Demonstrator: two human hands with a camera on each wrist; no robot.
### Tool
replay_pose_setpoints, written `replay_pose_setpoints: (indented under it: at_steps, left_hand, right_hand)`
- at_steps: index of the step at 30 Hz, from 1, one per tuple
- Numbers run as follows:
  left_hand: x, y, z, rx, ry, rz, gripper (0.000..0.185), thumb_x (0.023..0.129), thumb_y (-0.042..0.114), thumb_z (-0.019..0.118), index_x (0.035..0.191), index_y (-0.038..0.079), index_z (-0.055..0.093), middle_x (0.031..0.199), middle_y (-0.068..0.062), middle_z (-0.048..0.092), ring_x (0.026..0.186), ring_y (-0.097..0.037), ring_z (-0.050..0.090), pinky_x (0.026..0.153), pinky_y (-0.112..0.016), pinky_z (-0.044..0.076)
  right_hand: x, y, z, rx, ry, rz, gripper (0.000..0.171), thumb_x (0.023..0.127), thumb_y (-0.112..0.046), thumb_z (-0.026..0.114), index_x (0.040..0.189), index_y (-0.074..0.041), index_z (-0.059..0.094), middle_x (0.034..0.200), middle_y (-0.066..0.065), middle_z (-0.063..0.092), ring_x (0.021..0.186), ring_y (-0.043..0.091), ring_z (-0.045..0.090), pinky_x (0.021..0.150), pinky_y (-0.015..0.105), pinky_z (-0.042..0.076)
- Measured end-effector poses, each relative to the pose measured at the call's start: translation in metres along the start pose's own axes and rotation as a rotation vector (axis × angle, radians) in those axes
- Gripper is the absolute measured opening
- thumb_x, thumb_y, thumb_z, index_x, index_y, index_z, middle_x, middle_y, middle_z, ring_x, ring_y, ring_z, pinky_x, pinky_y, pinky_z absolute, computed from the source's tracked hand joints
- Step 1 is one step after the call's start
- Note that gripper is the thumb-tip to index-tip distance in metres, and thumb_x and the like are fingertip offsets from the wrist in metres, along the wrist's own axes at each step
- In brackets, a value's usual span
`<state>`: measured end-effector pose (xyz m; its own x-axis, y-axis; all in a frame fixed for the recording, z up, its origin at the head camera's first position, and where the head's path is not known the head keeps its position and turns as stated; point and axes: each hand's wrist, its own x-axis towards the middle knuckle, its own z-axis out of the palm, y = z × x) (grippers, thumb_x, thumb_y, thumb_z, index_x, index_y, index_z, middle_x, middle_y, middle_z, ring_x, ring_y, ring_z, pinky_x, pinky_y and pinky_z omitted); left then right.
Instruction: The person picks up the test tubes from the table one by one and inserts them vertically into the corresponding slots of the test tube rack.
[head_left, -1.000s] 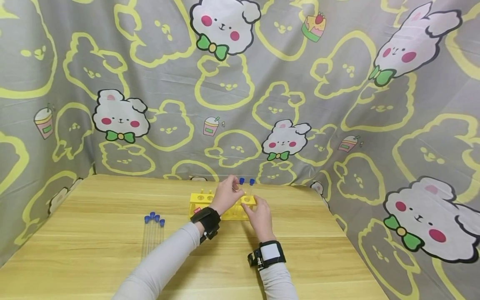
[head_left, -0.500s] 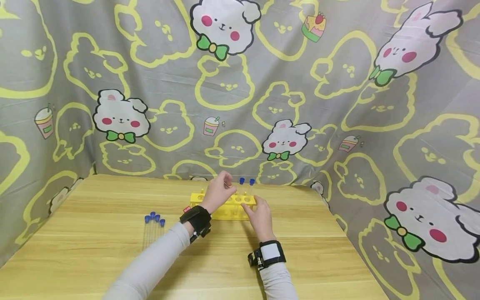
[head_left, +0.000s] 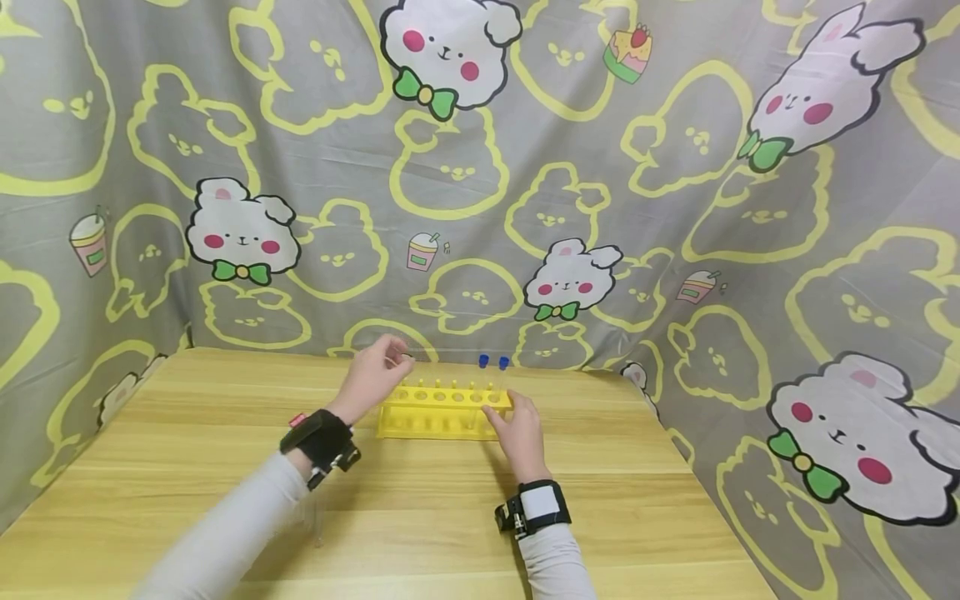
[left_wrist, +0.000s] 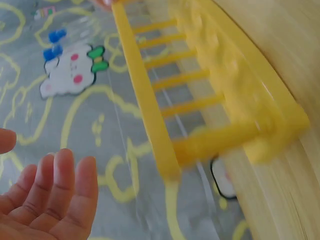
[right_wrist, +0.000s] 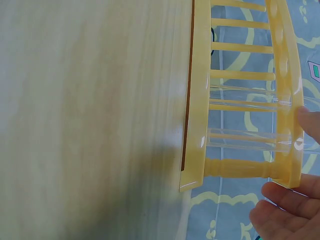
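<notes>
Head view hides loose tubes behind left hand (head_left: 372,377), fingers relaxed; right hand (head_left: 520,429) steadies rack (head_left: 438,412).

1. Rack (head_left: 442,412): bright yellow.
2. Tube caps (head_left: 493,362): blue.
3. Tabletop (head_left: 187,433): pale wood grain.
4. Backdrop cloth (head_left: 600,150): grey with yellow outlines and white bunnies wearing green bows.
</notes>
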<state>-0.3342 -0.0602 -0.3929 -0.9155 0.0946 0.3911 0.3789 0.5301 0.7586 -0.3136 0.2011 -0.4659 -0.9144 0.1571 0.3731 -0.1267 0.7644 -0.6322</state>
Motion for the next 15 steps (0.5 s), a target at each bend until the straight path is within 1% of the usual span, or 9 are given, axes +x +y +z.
replay_pose_setpoints:
  at_steps: [5, 10, 13, 15]
  left_hand:
    - [-0.011, -0.018, -0.028, 0.07, -0.025, -0.02, 0.026, 0.093, 0.028, 0.061, 0.108, 0.006, 0.063, 0.101, -0.011, 0.069, 0.089, -0.023, 0.064, 0.079, -0.037, 0.052]
    - [-0.023, -0.034, -0.052, 0.137, -0.068, -0.063, 0.028, 0.095, 0.029, 0.059, 0.107, 0.005, 0.065, 0.102, -0.012, 0.069, 0.087, -0.023, 0.064, 0.074, -0.035, 0.051]
    - [-0.029, -0.044, -0.065, 0.175, -0.074, -0.077, 0.03, 0.095, 0.031, 0.058, 0.109, 0.004, 0.064, 0.102, -0.013, 0.069, 0.088, -0.025, 0.065, 0.073, -0.034, 0.05]
    - [-0.034, -0.051, -0.074, 0.193, -0.077, -0.083, 0.032, 0.096, 0.031, 0.057, 0.11, 0.003, 0.063, 0.104, -0.015, 0.069, 0.09, -0.027, 0.065, 0.074, -0.036, 0.051]
  right_hand:
    - [0.0, 0.0, 0.0, 0.005, -0.006, 0.002, 0.064, 0.086, -0.037, 0.072, 0.131, 0.005, 0.055, 0.131, 0.026, 0.058, 0.124, 0.041, 0.054, 0.105, 0.049, 0.045]
    - [0.001, -0.001, 0.001, 0.017, -0.012, 0.014, 0.064, 0.086, -0.038, 0.071, 0.132, 0.004, 0.054, 0.133, 0.025, 0.057, 0.126, 0.04, 0.053, 0.106, 0.049, 0.044]
    - [0.001, -0.001, 0.001, 0.017, -0.008, 0.012, 0.064, 0.087, -0.038, 0.071, 0.132, 0.004, 0.054, 0.132, 0.025, 0.057, 0.125, 0.04, 0.054, 0.105, 0.049, 0.045]
    - [0.001, -0.001, 0.001, 0.016, -0.008, 0.011, 0.063, 0.087, -0.038, 0.071, 0.132, 0.003, 0.054, 0.132, 0.025, 0.057, 0.125, 0.04, 0.054, 0.105, 0.049, 0.045]
